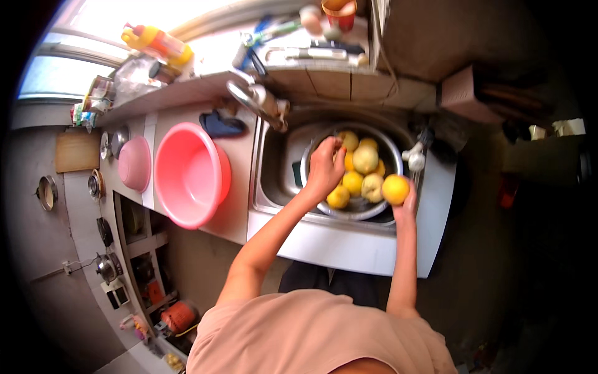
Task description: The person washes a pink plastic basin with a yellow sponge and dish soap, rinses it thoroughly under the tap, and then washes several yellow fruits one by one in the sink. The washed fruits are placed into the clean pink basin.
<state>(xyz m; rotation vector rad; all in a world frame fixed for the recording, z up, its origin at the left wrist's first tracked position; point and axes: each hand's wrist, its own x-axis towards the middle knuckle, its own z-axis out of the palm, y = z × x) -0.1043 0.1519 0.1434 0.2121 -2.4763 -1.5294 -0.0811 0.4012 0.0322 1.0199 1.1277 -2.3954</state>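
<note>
A metal bowl (398, 156) of yellow and orange fruit sits in the steel sink (272, 149). Held at the bowl's near right rim is an orange (396, 189), with my right hand (408, 204) closed round it from below. My left hand (326, 167) is over the bowl's left side, its fingers curled together. A spot of orange shows at those fingertips, but what they hold, if anything, is too small to name. Beneath and beside the hand lie a pale yellow, apple-like fruit (365, 159), a paler one (372, 187) and several oranges (337, 197).
Left of the sink stands a pink basin (190, 177), with a smaller pink bowl (134, 163) beyond it. A dark cloth (222, 124) lies near the faucet (258, 103). On the sill are a yellow bottle (157, 43) and a red cup (340, 14). A white tap fitting (413, 157) stands at the sink's right.
</note>
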